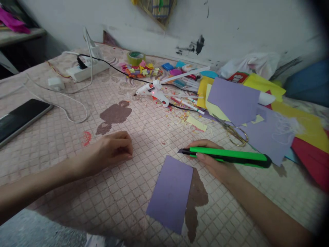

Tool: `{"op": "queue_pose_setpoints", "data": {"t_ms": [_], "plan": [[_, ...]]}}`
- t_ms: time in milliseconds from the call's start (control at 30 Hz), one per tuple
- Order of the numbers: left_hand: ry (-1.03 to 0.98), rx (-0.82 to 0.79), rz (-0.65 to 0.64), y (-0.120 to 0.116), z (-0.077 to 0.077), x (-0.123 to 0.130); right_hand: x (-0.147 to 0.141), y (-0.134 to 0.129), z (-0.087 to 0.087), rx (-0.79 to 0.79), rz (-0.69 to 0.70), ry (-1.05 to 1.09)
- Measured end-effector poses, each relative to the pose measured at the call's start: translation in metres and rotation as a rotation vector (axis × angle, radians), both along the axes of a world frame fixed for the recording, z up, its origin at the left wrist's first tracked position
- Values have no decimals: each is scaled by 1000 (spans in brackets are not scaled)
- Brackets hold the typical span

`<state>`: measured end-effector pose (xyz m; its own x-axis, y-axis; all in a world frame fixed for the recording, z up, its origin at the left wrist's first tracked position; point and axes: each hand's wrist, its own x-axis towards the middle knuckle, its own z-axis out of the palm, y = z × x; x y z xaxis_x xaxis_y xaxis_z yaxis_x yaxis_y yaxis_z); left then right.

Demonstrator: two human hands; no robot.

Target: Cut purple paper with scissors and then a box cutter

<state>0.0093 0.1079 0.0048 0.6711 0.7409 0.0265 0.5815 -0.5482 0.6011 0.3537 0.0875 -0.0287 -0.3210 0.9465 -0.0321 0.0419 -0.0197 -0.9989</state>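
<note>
My right hand (pixel 209 161) grips a green utility knife (pixel 228 156), its dark blade end pointing left. The hand sits just above the top right corner of a rectangle of lilac paper (pixel 169 193), and the blade is not touching the paper. My left hand (pixel 113 149) rests on the patterned pink mat (pixel 123 202) to the left, fingers curled, with nothing visible in them.
Gold scissors (pixel 235 133) lie on a pile of coloured paper (pixel 233 97) at right. A white glue gun (pixel 154 92), paper scraps, a tape roll (pixel 135 58) and a power strip (pixel 87 70) lie behind. A phone (pixel 20 120) lies at left.
</note>
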Motion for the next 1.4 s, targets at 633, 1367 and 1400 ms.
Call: {"op": "queue_pose_setpoints", "data": {"t_ms": [633, 1367, 1400], "plan": [[-253, 428, -110, 89, 22, 120, -4, 5, 2, -55, -69, 221], [-453, 439, -452, 1, 0, 100, -3, 2, 18, 229, 55, -224], [-454, 450, -480, 0, 0, 101, -3, 2, 20, 237, 58, -237]]}}
